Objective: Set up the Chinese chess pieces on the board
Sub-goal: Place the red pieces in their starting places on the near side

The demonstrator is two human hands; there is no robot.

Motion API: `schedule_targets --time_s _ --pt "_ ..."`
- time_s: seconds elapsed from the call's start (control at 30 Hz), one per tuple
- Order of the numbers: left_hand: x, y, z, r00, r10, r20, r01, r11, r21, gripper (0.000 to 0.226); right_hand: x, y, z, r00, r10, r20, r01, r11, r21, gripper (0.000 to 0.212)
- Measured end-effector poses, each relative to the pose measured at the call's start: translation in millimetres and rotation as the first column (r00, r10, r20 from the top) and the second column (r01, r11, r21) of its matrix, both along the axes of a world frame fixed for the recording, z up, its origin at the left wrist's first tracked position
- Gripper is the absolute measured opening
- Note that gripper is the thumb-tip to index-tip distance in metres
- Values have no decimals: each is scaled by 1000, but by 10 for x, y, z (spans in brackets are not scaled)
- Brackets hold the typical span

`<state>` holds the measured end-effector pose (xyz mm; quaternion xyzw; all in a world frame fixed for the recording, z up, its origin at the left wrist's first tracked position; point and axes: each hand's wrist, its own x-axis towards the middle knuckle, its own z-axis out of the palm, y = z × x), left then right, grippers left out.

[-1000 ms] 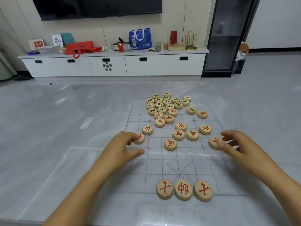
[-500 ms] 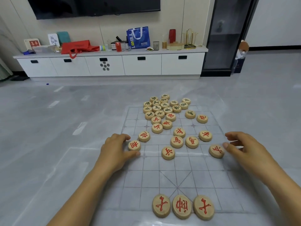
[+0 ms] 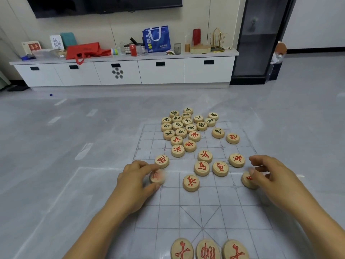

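Note:
A thin transparent chess board (image 3: 220, 212) with a printed grid lies on the grey floor. My left hand (image 3: 133, 182) pinches a red-lettered wooden piece (image 3: 156, 177) at the board's left edge, and that piece looks blurred. My right hand (image 3: 270, 176) has its fingers curled round another red piece (image 3: 247, 181) at the right edge. Three red pieces (image 3: 208, 249) sit side by side on the near row. Several loose red pieces (image 3: 202, 168) lie mid-board. A heap of black-lettered pieces (image 3: 183, 123) covers the far end.
A low white cabinet (image 3: 128, 71) runs along the far wall, with a blue bag (image 3: 156, 39), a red bag (image 3: 86, 50) and small items on top. A dark glass cabinet (image 3: 261, 38) stands at the right. Grey tiled floor surrounds the board.
My view has tilted up, so the board sits lower in frame. My left hand has closed on the red piece at the left edge. My right hand has reached onto the red piece at the right edge.

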<state>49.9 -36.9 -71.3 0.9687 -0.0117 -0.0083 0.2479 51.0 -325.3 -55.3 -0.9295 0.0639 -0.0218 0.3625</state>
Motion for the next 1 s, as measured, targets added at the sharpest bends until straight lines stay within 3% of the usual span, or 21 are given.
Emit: schedule_targets --time_s 0.13,0.33,0.6,1.0 --pt "-24 -47 4 999 -39 -18 39 999 -29 56 -1 33 12 999 29 -26 -29 1000 -8 37" --pt "-1 -32 17 997 55 50 -48 989 -137 57 -18 37 27 998 42 -50 -43 999 -21 43" --pt "7 -136 -12 999 -44 -19 45 998 54 72 -30 49 1 991 124 -57 -128 989 -72 46" --pt "-1 -146 -22 995 -69 -67 76 990 118 74 -30 74 -13 979 188 -74 -197 971 -137 48"
